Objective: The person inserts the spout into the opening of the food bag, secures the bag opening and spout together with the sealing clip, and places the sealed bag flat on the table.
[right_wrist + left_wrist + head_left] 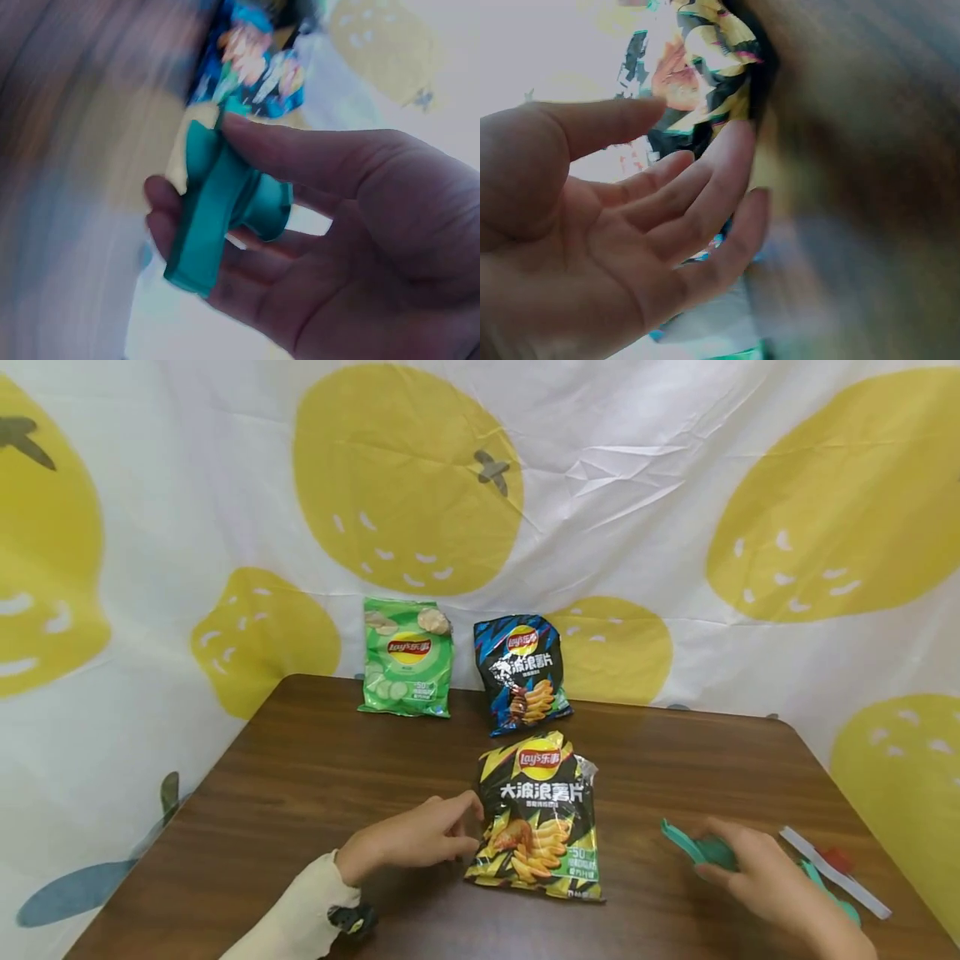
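A yellow and black chip bag (536,818) stands near the middle of the table. My left hand (416,833) is at its left edge, fingers loosely bent; in the left wrist view the left hand (637,217) has thumb and fingers apart with nothing between them. Whether a fingertip touches the bag I cannot tell. To the right of the bag, my right hand (765,868) holds a green plastic clip (693,846) above the table. The right wrist view shows the green clip (217,202) pinched between the thumb and fingers of the right hand (337,225).
A green chip bag (408,660) and a blue and black one (522,672) stand at the table's back edge, before a lemon-print cloth (600,527). On the right of the table (337,760) lie a white strip (836,872), a red piece (837,860) and another green clip (849,910).
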### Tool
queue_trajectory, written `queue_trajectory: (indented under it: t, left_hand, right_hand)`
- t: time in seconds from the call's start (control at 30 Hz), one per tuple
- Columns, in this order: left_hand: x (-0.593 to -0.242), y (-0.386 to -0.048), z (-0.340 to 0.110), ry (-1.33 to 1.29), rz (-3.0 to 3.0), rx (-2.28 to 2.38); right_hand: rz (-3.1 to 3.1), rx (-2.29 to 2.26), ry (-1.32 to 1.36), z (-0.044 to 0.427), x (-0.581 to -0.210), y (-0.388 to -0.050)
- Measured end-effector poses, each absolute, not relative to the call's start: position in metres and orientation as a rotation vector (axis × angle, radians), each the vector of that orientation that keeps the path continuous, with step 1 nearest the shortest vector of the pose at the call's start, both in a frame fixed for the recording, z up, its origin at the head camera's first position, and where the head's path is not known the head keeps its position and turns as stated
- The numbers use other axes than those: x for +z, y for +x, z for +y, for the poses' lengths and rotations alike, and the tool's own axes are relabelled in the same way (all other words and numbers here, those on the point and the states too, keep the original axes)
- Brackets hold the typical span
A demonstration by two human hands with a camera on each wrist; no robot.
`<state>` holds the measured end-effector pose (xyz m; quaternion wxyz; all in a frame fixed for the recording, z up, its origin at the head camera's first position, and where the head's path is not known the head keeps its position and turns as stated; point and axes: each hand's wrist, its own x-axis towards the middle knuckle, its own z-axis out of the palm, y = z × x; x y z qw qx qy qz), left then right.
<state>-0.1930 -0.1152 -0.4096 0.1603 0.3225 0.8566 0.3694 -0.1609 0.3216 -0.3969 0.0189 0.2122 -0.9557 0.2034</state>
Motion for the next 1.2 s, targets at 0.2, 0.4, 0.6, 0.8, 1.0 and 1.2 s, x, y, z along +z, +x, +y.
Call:
queue_trajectory:
  t: [0.2, 0.4, 0.6, 0.8, 1.0, 1.2]
  left_hand:
    - [-0.395, -0.189, -0.101, 1.040, 2.708, 1.025]
    - [-0.378, -0.176, -0.076, 1.195, 2.714, 1.048]
    - [-0.384, -0.162, -0.063, 1.305, 2.470, 0.949]
    - [-0.400, -0.156, -0.067, 1.213, 2.332, 0.624]
    - [-0.404, -0.162, -0.067, 1.232, 2.637, 0.521]
    - [-0.395, -0.162, -0.068, 1.219, 2.829, 0.586]
  right_hand:
    - [-2.743, 0.740, 0.973, 0.284, -0.381, -0.158]
    - [-2.666, 0.808, 1.221, 0.242, -0.366, -0.153]
    - [-2.808, 0.938, 1.378, 0.202, -0.371, -0.146]
    - [-2.876, 1.105, 1.580, 0.178, -0.397, -0.146]
    - [-2.829, 1.082, 1.433, 0.174, -0.406, -0.150]
    - [-2.814, 1.058, 1.250, 0.178, -0.392, -0.150]
